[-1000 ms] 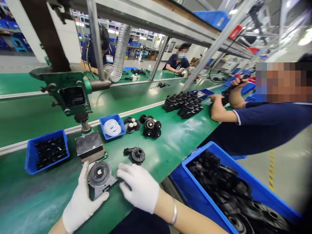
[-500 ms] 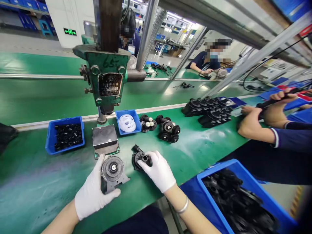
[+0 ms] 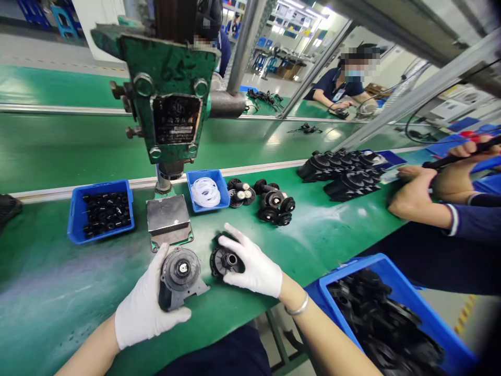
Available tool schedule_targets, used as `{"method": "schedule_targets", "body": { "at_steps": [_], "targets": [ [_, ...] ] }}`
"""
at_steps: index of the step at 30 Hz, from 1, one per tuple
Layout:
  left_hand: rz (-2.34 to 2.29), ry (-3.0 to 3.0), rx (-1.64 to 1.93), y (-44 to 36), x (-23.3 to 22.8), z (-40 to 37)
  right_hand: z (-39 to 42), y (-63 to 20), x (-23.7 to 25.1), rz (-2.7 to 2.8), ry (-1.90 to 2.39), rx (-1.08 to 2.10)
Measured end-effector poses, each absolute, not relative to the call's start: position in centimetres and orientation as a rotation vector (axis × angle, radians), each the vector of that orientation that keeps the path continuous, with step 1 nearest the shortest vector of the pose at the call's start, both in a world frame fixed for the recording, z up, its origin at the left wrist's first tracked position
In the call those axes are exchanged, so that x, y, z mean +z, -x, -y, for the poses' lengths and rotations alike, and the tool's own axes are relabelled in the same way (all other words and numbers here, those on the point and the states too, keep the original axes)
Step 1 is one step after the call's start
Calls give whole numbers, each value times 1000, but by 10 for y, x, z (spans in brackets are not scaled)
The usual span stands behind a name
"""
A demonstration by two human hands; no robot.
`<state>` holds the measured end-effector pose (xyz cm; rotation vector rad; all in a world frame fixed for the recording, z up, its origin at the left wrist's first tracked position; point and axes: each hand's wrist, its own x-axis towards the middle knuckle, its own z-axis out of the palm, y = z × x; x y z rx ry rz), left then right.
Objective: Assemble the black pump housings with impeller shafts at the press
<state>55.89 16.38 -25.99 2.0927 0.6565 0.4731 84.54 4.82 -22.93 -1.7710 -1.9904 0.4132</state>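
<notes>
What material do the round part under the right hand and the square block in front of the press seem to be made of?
The round part under the right hand looks like black moulded plastic: matt, with ribs and a raised centre port. The square block looks like bare metal, probably steel: grey, with a dull sheen and worn marks on its top.

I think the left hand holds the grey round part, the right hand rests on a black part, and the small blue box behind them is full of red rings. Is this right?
Not quite. The rings in the small blue box are white, not red, as the head view shows. The rest holds: the left hand holds the grey round part, and the right hand rests on a black part.
</notes>
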Motion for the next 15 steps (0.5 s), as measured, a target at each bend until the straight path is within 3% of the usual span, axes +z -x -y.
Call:
{"method": "schedule_targets", "body": {
  "at_steps": [8,12,15],
  "targets": [
    [-714,-1986,340,-563,-240,-169,-73,-841,-243,2050,1690,341],
    [-644,-1928,410,-563,-239,-173,-83,-831,-219,1578,1860,285],
    [-606,-1912,441,-563,-241,-175,-91,-804,-193,1530,1803,305]
  ]
}}
